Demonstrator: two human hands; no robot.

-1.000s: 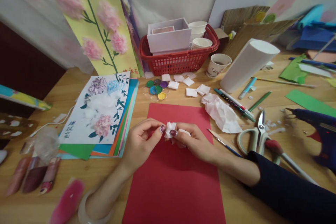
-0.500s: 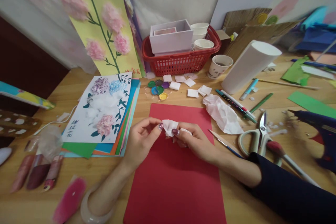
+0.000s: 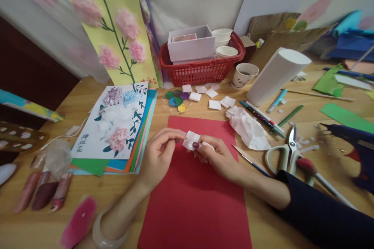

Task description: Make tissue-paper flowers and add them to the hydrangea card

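Note:
My right hand (image 3: 217, 155) pinches a small white piece of tissue paper (image 3: 192, 139), its thumb pressed on the lower right part. The tissue looks folded, and some of it is hidden behind the fingers. To its left, my left hand (image 3: 160, 157) has the index finger stretched out, its tip at the tissue's left edge. The left thumb stands apart from the tissue. Both hands are above a red sheet of paper (image 3: 195, 206) lying on the wooden table. Small white tissue squares (image 3: 214, 104) lie beyond the sheet, and a crumpled tissue (image 3: 248, 128) lies to its right.
Behind stand a red basket (image 3: 201, 74), a paper cup (image 3: 244, 76) and a white paper roll (image 3: 277, 76). Scissors (image 3: 292, 144), a paintbrush (image 3: 251, 160), markers (image 3: 260, 116) and a glue gun (image 3: 350, 136) lie right. A flower picture (image 3: 96, 132) tops coloured paper at left.
My left thumb has come away from the tissue and drawn back, while the index finger has straightened. The tissue now shows a flatter upper face. My right hand keeps its pinch.

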